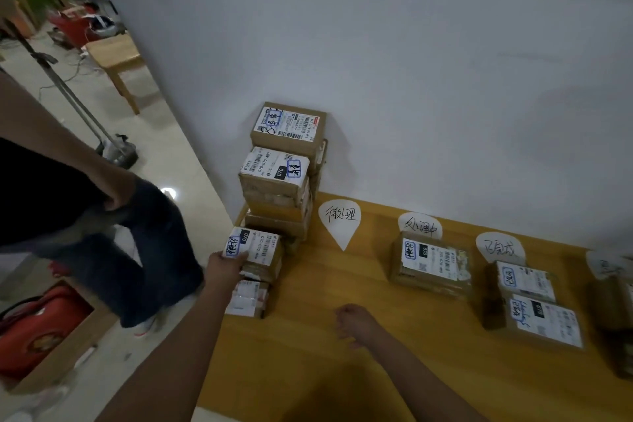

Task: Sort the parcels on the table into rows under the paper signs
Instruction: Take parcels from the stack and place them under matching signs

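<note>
Cardboard parcels with white labels are stacked at the left end of the wooden table [342,284]. My left hand [224,267] grips the near-left edge of the top parcel [260,250] of a short front stack. Behind it rises a taller pile [277,181] against the wall. My right hand [352,322] hovers over the table with its fingers curled, holding nothing. Paper signs [340,219] lie along the wall. One parcel [431,260] lies under the second sign [420,226], two parcels [534,298] under the third sign [500,247].
Another person [102,233] in dark trousers stands close at the left of the table. An open box with a red item [41,332] sits on the floor. More parcels [616,305] lie at the right edge. A wooden stool [114,58] stands farther back.
</note>
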